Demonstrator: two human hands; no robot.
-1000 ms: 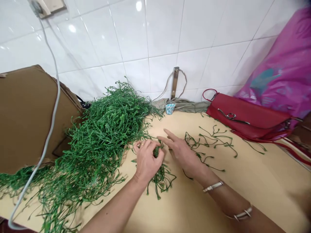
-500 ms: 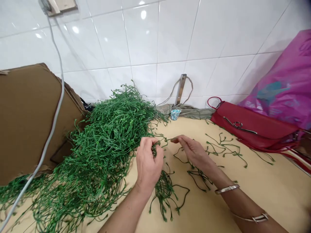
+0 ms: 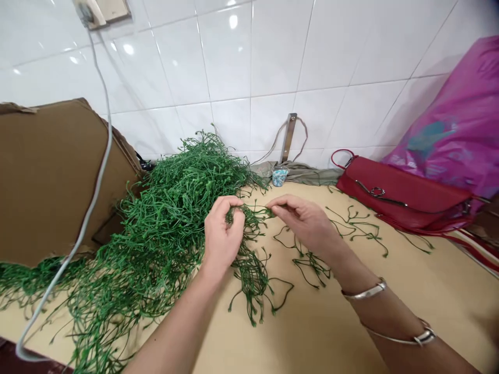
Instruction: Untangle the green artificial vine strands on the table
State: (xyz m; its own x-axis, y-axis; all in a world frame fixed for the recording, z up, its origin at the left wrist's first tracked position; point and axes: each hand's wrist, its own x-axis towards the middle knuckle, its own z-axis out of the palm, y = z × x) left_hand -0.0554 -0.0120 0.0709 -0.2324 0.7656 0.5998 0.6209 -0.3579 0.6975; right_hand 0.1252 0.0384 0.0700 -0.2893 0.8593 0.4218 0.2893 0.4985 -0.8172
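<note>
My left hand (image 3: 224, 234) is curled round a bundle of thin green strands (image 3: 251, 275), whose knotted ends hang out below it onto the table. My right hand (image 3: 306, 223), with two silver bangles on its wrist, pinches the tip of a green strand (image 3: 257, 209) that runs across from the bundle. Left of my hands rises a large tangled heap of green strands (image 3: 171, 213). Under and beside my right hand lie several loose strands (image 3: 358, 226).
A beige tabletop (image 3: 327, 327) spreads before me. A cardboard box (image 3: 50, 176) and a hanging grey cable (image 3: 93, 192) stand left. Against the tiled wall (image 3: 273, 52) are a small blue-white cup (image 3: 279, 176) and a metal bracket (image 3: 288, 137). A red handbag (image 3: 405, 195) and purple bag (image 3: 448, 124) lie right.
The view has shifted slightly. My right fingers, flat and stretched before, now pinch a strand's tip. Both hands sit a little higher in the picture.
</note>
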